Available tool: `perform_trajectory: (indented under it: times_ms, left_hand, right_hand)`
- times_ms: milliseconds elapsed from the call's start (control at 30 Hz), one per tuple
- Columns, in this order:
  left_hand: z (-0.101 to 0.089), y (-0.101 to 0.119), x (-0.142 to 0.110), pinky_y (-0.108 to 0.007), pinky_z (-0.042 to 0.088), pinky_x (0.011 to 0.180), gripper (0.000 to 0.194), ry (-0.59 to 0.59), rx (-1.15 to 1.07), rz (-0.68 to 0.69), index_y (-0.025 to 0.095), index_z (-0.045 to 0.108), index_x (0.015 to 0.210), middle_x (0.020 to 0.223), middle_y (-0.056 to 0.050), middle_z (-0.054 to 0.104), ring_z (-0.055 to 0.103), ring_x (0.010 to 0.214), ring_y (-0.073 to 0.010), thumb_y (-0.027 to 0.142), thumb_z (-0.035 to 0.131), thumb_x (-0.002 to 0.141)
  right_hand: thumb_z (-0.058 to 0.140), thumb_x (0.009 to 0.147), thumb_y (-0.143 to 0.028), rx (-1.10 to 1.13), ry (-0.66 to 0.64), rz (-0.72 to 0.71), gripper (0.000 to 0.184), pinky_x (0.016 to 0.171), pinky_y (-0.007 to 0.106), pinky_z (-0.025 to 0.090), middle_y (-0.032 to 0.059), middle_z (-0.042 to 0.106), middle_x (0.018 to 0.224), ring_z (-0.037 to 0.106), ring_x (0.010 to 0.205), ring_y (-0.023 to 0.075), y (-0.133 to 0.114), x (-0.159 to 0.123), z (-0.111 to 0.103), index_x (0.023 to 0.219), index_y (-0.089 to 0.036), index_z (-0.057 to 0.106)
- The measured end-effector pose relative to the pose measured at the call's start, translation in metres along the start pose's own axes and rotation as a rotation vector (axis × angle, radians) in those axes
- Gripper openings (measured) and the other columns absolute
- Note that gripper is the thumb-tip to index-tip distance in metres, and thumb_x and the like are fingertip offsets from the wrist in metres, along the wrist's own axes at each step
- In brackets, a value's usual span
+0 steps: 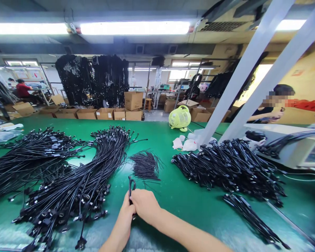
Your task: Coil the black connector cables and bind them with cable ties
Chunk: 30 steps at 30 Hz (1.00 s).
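A folded black cable [131, 183] stands up out of my two hands near the front middle of the green table. My left hand [126, 208] is closed around it from the left. My right hand [144, 204] presses in from the right, its fingers closed at the same cable; whether they also pinch a thin tie is hidden. Just beyond my hands lies a pile of thin black ties [146, 166]. To my left spreads a heap of long loose black cables [94, 168]. On my right lies a heap of folded, bundled cables [225, 164].
Another cable heap [10, 171] lies far left. A smaller row of bundled cables [254, 218] is at the front right. A green fan [180, 118] and white crumpled pieces [189, 145] stand at the back. White posts [241, 77] slant up beside a white machine [283, 134]. A person [270, 108] sits beyond.
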<state>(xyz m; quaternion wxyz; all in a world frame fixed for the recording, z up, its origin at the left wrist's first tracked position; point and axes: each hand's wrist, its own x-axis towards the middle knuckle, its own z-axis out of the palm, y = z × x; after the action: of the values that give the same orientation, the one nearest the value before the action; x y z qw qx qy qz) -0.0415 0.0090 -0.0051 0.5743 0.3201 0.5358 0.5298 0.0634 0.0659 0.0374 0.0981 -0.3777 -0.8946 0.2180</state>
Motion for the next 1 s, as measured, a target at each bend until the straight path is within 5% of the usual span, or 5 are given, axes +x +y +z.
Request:
perform_trajectory:
  times_ms: [167,333,500,633,1000]
  left_hand:
    - [0.0,0.031,-0.007,-0.039,0.038,0.102,0.042,0.049,-0.167,0.191,0.016,0.071,0.094,0.111,-0.011,0.067,0.052,0.116,-0.0289,0.052,0.055,0.079]
    - [-0.009,0.034,-0.021,-0.037,0.041,0.093,0.047,0.019,0.472,0.365,0.02,0.071,0.068,0.091,-0.007,0.06,0.053,0.096,-0.0242,0.056,0.047,0.086]
    - [-0.008,0.006,-0.021,-0.033,0.043,0.079,0.06,-0.121,0.357,0.21,0.017,0.072,0.07,0.076,-0.005,0.058,0.052,0.075,-0.0194,0.071,0.046,0.081]
    - [-0.011,0.01,-0.017,-0.034,0.043,0.075,0.073,-0.076,-0.027,-0.006,0.014,0.071,0.076,0.07,-0.005,0.061,0.052,0.068,-0.0185,0.083,0.045,0.071]
    - [-0.001,0.017,-0.034,-0.036,0.043,0.079,0.071,-0.197,0.41,0.205,0.017,0.071,0.074,0.069,-0.005,0.062,0.053,0.072,-0.0198,0.072,0.029,0.088]
  right_hand:
    - [0.028,0.094,-0.034,0.507,0.035,0.11,0.032,0.047,0.021,0.031,-0.0039,0.041,0.061,0.029,0.046,0.0081,0.003,-0.006,0.01,0.076,-0.018,0.048]
    - [0.042,0.086,-0.055,0.788,0.063,0.128,0.042,0.047,0.022,0.025,-0.0063,0.029,0.055,0.024,0.048,0.0081,0.019,-0.022,0.01,0.063,-0.019,0.043]
    - [0.038,0.093,-0.035,0.472,0.368,-0.013,0.035,0.065,0.026,0.032,0.0015,0.05,0.069,0.043,0.07,0.0137,0.012,-0.038,0.002,0.063,-0.018,0.046]
    - [0.039,0.092,-0.021,0.111,0.296,-0.274,0.024,0.065,0.027,0.032,0.0022,0.061,0.075,0.049,0.07,0.0144,-0.002,-0.053,0.015,0.073,-0.019,0.054]
    - [0.038,0.093,-0.024,0.29,0.171,-0.006,0.033,0.065,0.026,0.035,0.0015,0.059,0.069,0.051,0.067,0.0135,0.006,-0.042,-0.017,0.064,-0.018,0.052]
